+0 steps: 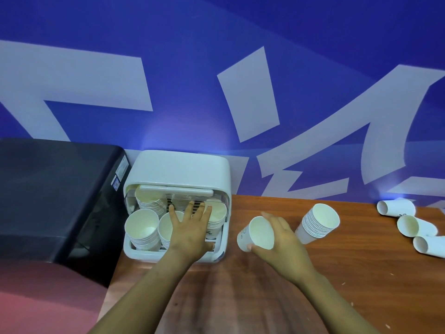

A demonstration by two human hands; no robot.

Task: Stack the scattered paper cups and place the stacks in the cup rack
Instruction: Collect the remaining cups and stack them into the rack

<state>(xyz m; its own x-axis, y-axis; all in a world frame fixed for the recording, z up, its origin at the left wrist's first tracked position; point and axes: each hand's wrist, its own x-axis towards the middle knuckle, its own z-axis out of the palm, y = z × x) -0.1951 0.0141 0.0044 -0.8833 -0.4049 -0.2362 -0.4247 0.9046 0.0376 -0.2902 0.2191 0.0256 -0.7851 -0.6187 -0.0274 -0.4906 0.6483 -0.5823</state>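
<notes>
No print on the cup is readable. The right hand grips this white cup, mouth toward the camera. The left hand, fingers spread, rests on stacks in the white rack.

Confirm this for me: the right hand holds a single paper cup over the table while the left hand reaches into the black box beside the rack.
Not quite. In the head view the left hand reaches into the white cup rack, over the stacks there, not the black box. The right hand does hold a single paper cup over the table.
</notes>
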